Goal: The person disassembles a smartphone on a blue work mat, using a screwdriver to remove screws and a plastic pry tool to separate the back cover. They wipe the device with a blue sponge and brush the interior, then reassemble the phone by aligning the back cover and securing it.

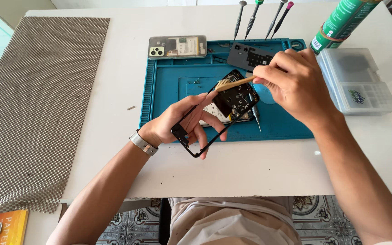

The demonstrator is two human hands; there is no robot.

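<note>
My left hand (pixel 180 122) holds a black phone frame (pixel 197 152) tilted above the blue work mat (pixel 169 90); the frame's upper part carries dark inner parts. My right hand (pixel 293 84) grips a wooden-handled brush (pixel 232 83) whose bristles rest on the frame's top edge. Under the frame lies an opened phone body (pixel 216 113) on the mat. A small screwdriver (pixel 256 115) lies on the mat just right of it.
A phone back cover (pixel 177 47) and a grey inner plate (pixel 250 56) lie at the mat's far edge. Several screwdrivers (pixel 255 18) stand behind it. A green can (pixel 341 22) and clear parts box (pixel 357 81) sit right. A mesh mat (pixel 37 104) covers the left.
</note>
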